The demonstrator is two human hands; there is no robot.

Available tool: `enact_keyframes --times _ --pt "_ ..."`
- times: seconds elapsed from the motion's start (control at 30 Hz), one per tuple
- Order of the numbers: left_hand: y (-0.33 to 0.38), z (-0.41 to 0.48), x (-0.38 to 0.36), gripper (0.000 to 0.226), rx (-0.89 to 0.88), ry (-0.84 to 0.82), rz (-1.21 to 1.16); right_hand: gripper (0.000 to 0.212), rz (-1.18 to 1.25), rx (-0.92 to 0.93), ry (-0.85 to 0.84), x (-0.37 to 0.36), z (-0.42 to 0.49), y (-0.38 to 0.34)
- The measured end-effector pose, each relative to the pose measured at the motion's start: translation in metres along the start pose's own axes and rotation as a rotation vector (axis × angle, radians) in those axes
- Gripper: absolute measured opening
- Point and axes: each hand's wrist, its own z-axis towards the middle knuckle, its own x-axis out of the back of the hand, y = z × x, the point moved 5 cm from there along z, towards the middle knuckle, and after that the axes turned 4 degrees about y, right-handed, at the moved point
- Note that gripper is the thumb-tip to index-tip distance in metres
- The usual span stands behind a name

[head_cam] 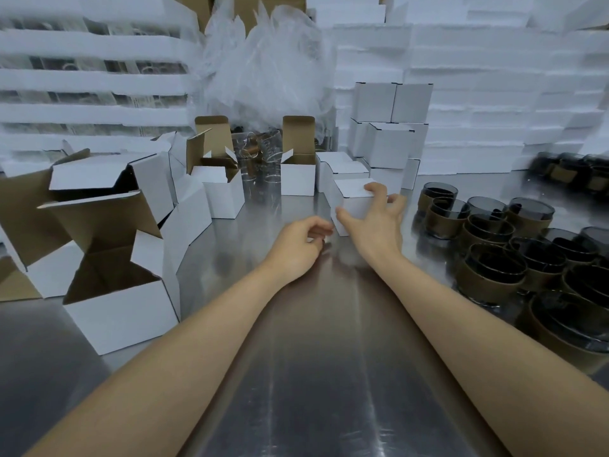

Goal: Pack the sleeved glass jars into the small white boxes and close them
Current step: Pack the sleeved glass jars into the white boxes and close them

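Gripping a closed, cube-like white cardboard box [352,194] is the right hand [374,222].

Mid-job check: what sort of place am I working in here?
Most likely a packing station in a warehouse or workshop: a metal table with a batch of sleeved glass jars, open white boxes waiting, a stack of closed boxes, and foam sheets piled behind.

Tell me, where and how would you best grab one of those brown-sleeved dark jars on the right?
Probably a left-edge jar, gripped round its cardboard sleeve, coming from the left over the table: it stands upright, neighbours crowd its right and back, and cardboard likely slips less than glass.
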Motion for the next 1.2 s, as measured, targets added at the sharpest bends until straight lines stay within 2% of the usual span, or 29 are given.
enact_keyframes --times 0.1,0.2,0.3,0.57,0.7,0.8,0.87,0.93,1.07,1.2 --pt "-0.002 0.004 -0.001 0.034 0.012 0.004 0.013 0.062 0.154 0.019 0.16 0.009 0.004 -0.004" --pt "-0.003 0.006 -0.003 0.033 0.035 0.021 0.006 0.063 0.284 0.157 0.375 0.017 0.007 -0.016" --pt "-0.006 0.007 -0.005 0.031 0.039 0.023 -0.004 0.062 0.309 0.229 0.44 0.009 0.021 -0.022" --pt "-0.013 0.011 -0.006 0.034 0.062 0.042 -0.001 0.07 0.098 0.264 0.362 -0.026 0.063 -0.018" --pt "-0.012 0.011 -0.005 0.035 0.068 0.049 0.009 0.078 -0.096 0.34 0.416 -0.027 0.061 -0.022" --pt "-0.01 0.009 -0.004 0.034 0.071 0.048 0.013 0.075 0.03 0.296 0.449 -0.022 0.059 -0.02" --pt "-0.011 0.009 -0.004 0.035 0.081 0.045 0.009 0.057 0.084 0.279 0.439 -0.022 0.058 -0.02" --pt "-0.01 0.007 -0.004 0.037 0.089 0.039 0.009 0.042 0.027 0.294 0.388 -0.026 0.06 -0.021" --pt "-0.009 0.007 -0.003 0.032 0.089 0.04 0.047 0.055 -0.09 0.263 0.282 -0.033 0.07 -0.014" --pt "-0.011 0.008 -0.003 0.031 0.1 0.041 0.03 0.055 -0.178 0.232 0.184 -0.041 0.075 -0.007"
